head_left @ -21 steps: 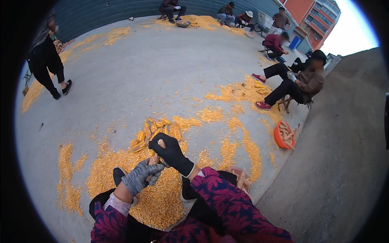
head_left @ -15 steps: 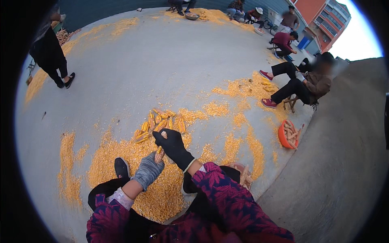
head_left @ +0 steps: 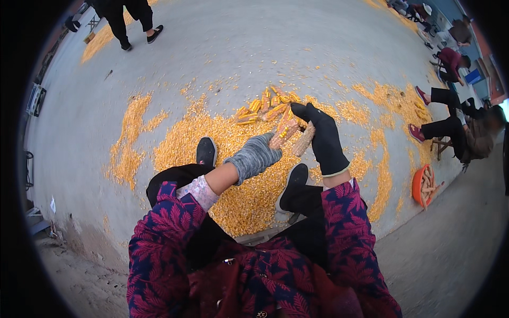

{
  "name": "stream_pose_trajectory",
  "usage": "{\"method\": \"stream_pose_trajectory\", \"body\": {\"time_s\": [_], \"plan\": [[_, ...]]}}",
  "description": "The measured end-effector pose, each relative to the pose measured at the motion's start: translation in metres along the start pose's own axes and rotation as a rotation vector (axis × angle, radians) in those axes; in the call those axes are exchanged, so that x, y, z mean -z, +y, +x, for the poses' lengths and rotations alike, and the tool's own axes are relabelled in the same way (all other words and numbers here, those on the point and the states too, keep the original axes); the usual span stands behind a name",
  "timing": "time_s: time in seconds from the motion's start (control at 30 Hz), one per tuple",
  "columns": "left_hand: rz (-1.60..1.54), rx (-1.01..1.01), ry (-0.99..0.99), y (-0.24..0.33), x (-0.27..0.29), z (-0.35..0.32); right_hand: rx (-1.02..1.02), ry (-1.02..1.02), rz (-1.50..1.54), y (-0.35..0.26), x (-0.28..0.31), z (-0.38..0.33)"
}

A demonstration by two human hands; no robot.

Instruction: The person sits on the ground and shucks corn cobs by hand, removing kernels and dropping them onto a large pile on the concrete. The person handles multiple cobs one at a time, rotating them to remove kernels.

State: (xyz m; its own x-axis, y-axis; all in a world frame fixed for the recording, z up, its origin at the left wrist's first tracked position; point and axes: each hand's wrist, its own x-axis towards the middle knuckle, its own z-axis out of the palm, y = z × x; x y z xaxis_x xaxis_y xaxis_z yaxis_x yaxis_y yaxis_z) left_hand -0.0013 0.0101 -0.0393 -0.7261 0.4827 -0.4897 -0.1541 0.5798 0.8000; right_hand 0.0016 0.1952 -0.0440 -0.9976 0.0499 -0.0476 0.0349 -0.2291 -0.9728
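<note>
My left hand (head_left: 250,159), in a grey knitted glove, is closed around a corn cob (head_left: 284,134) with some reddish-yellow kernels still on it. In a black glove, my right hand (head_left: 324,139) grips a bare, pale cob (head_left: 304,140) that hangs down beside the first one. The two cobs are close together; whether they touch is hard to tell. Just beyond my hands lies a small pile of partly stripped corn ears (head_left: 261,106). Loose yellow kernels (head_left: 238,209) form a heap on the ground below my hands, between my feet.
An orange basin (head_left: 417,186) of bare cobs stands at the right near the concrete edge. A seated person (head_left: 474,132) is beyond it, with others farther back. Someone in black trousers (head_left: 119,26) stands at the far left. Kernels (head_left: 126,143) are strewn in strips on the concrete.
The view has swung, shifting the scene. My hands have drawn apart: the right now holds its bare cob pointing down beside the left hand's cob, where before both were stacked together.
</note>
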Motion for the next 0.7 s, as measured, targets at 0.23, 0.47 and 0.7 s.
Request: {"method": "stream_pose_trajectory", "body": {"time_s": [0.23,0.47,0.7], "plan": [[0.174,-0.186,0.148,-0.016,-0.003,0.005,0.160,0.144,-0.658,0.011,-0.039,-0.003],[0.362,-0.296,0.320,-0.017,0.005,0.002,-0.368,0.081,0.178,-0.006,-0.009,0.005],[0.362,-0.148,0.223,-0.013,0.009,0.010,0.411,0.138,-0.503,-0.003,-0.038,-0.011]]}}
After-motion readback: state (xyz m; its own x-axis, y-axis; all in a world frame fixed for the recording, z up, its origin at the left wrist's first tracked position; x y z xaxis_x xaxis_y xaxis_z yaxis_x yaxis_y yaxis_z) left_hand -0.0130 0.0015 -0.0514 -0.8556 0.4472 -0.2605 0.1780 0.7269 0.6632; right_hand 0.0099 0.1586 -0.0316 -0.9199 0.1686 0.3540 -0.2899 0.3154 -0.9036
